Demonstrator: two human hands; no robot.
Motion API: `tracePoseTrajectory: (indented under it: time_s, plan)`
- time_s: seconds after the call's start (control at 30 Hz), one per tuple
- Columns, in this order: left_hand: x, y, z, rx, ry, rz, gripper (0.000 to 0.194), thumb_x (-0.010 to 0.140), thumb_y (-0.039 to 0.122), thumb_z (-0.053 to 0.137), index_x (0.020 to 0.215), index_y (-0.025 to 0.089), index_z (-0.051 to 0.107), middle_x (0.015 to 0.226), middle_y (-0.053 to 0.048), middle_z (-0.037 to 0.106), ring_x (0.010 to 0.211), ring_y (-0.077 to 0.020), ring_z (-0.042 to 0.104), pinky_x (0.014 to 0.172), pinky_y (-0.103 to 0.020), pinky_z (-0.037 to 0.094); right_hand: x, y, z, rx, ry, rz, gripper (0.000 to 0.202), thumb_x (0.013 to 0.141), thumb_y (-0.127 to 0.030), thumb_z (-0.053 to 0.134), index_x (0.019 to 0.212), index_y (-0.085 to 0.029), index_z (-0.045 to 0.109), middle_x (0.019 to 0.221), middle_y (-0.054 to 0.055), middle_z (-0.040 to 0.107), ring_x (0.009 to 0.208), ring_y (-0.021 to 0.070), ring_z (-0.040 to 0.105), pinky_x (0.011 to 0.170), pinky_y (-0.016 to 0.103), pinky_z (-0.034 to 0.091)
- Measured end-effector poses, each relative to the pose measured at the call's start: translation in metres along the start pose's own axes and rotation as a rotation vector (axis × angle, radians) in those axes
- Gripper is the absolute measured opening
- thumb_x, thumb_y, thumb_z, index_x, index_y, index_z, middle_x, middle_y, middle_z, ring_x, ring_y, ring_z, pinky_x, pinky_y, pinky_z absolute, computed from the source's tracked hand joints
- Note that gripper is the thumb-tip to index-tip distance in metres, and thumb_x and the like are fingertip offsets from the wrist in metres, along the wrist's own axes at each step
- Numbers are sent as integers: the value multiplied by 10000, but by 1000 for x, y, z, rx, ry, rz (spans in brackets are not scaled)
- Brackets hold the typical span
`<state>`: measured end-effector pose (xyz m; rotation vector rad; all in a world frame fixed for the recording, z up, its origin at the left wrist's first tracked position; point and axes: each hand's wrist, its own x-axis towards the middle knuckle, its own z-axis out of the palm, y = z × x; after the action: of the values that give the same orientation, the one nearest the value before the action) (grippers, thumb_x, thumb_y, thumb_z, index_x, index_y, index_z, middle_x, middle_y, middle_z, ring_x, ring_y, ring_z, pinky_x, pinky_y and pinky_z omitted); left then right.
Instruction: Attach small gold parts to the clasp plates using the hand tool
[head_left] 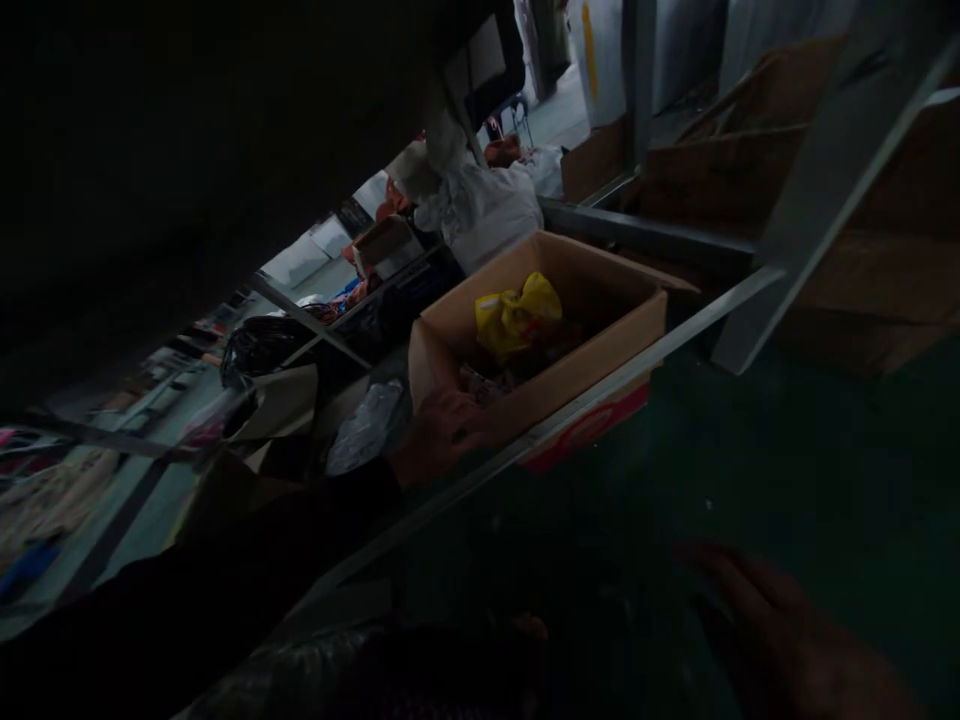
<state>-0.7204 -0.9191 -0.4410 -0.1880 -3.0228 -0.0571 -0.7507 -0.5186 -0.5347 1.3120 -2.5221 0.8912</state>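
An open cardboard box (600,355) sits tilted in the view behind a thin metal bar, with a red print low on its near side. Inside lie a yellow bag or wrapper (517,315) and darker things too dim to name. My left hand (442,435), at the end of a dark sleeve, has its fingers bent over the box's near left corner. Lower right, my right hand (787,620) hangs over the dark green floor, apart from the box. Its fingers are stretched out, slightly blurred, with nothing seen in them.
The metal bar (570,410) crosses in front of the box and meets a broad metal leg (825,215). A dark surface overhangs the upper left. Clear plastic (367,425) lies left of the box, a white sack (487,210) behind it, more cardboard (877,280) to the right.
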Motion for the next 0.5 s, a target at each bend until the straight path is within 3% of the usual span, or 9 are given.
tracePoseTrajectory:
  time_s: [0.13, 0.23, 0.3, 0.37, 0.5]
  plan:
    - [-7, -2, 18, -5, 129, 76, 208, 968, 329, 549, 1050, 172, 657, 951, -57, 683, 982, -223, 613, 1105, -519, 359, 121, 0, 13, -186, 192, -180, 442, 968, -251, 394, 1379, -158, 528, 1364, 162, 588, 1148, 330, 621, 844, 470, 595]
    - [-12, -1, 26, -17, 192, 127, 264, 991, 366, 503, 1028, 159, 662, 886, -51, 652, 915, -214, 593, 1072, -493, 385, 181, -14, 30, -232, 207, -328, 484, 962, -248, 424, 1431, -142, 474, 1480, 168, 487, 1316, 380, 484, 988, 571, 487]
    - [-14, 1, 29, -23, 228, 157, 262, 995, 357, 495, 1018, 150, 655, 876, -49, 638, 899, -206, 580, 1058, -466, 391, 200, -20, 43, -250, 160, -408, 489, 956, -264, 448, 1425, -131, 479, 1447, 172, 517, 1345, 388, 446, 1062, 618, 397]
    - [-15, 3, 30, -30, 255, 180, 244, 1001, 334, 483, 1001, 152, 645, 857, -42, 624, 877, -198, 566, 1036, -450, 397, 207, -21, 51, -243, 87, -435, 437, 952, -270, 465, 1367, -156, 537, 1312, 144, 616, 1267, 364, 510, 1096, 631, 339]
    - [-16, 8, 25, -53, 206, 169, 238, 1018, 287, 452, 1031, 152, 647, 858, -55, 621, 875, -206, 560, 898, -414, 446, 208, -19, 57, -158, 64, -382, 278, 973, -269, 444, 1166, -237, 641, 1061, 68, 688, 1030, 282, 598, 1056, 564, 376]
